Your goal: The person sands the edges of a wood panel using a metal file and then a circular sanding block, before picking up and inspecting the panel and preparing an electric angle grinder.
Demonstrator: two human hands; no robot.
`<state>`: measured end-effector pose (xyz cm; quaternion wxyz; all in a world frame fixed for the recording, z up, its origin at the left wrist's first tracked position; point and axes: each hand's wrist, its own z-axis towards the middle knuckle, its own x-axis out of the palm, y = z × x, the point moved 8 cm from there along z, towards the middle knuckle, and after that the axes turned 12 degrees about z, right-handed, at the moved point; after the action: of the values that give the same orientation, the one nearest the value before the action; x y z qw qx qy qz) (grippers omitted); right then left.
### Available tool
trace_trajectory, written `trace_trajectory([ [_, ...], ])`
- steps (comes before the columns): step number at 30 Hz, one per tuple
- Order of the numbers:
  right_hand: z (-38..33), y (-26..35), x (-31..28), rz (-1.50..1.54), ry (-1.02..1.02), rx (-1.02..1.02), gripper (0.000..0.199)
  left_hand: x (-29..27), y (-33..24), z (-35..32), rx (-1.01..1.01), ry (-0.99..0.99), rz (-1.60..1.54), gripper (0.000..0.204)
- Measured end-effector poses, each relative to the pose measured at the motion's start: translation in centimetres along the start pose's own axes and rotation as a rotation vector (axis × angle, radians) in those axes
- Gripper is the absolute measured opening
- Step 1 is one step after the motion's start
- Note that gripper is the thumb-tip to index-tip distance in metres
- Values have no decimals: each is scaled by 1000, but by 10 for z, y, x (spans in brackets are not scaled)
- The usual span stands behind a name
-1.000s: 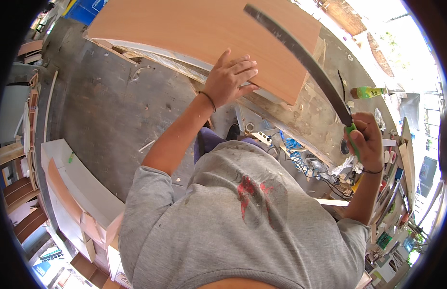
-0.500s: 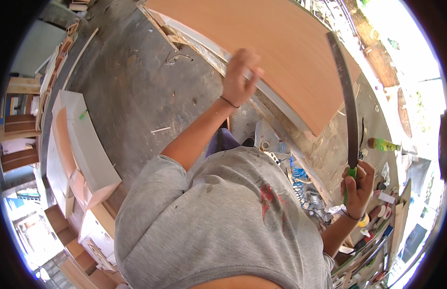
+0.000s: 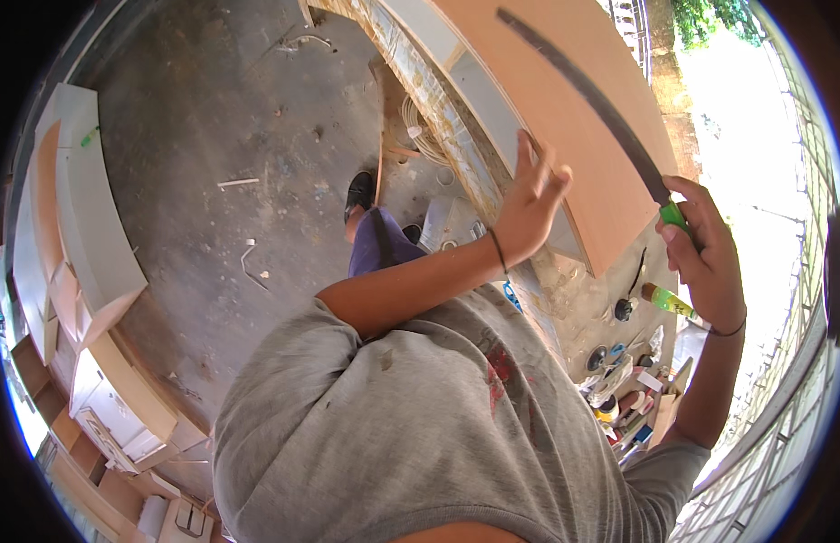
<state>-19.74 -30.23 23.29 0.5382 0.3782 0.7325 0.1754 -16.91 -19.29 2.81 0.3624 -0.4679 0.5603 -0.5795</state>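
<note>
From my remote view, the right hand [image 3: 705, 253] grips the green handle [image 3: 673, 215] of a long dark blade [image 3: 610, 115], its long axis running forward-left across the brown panel [image 3: 610, 199]; the left hand [image 3: 533, 204], nearer the panel's edge, spreads its fingers (contact I cannot tell).

Handle [image 3: 674, 216]: bright green. Blade [image 3: 608, 113]: dark grey-brown. Panel [image 3: 610, 172]: orange-tan. Cabinet side [image 3: 479, 77]: pale grey-white. Beam [image 3: 441, 119]: cream, blotched brown. Shirt [image 3: 420, 425]: grey, red patch, dark smudges. Trousers [image 3: 366, 255]: purple, black stripe. Shoe [image 3: 359, 190]: black. Wristbands [image 3: 499, 250]: black. Bottle [image 3: 671, 301]: green and yellow, brown end. Floor [image 3: 194, 217]: grey, pale flecks. Cupboard [image 3: 88, 195]: white, peach strip [image 3: 47, 190].
</note>
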Motion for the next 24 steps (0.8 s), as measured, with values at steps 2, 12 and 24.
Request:
trace_trajectory([
  [2, 15, 17, 8, -161, 143, -1, 41, 10, -6, -15, 83, 201, -72, 68],
  [12, 64, 63, 37, -572, 318, -221, 40, -131, -1, 122, 280, -700, -15, 65],
  [24, 58, 18, 54, -495, 406, -153, 37, -98, 37, 126, 140, -614, 142, 75],
])
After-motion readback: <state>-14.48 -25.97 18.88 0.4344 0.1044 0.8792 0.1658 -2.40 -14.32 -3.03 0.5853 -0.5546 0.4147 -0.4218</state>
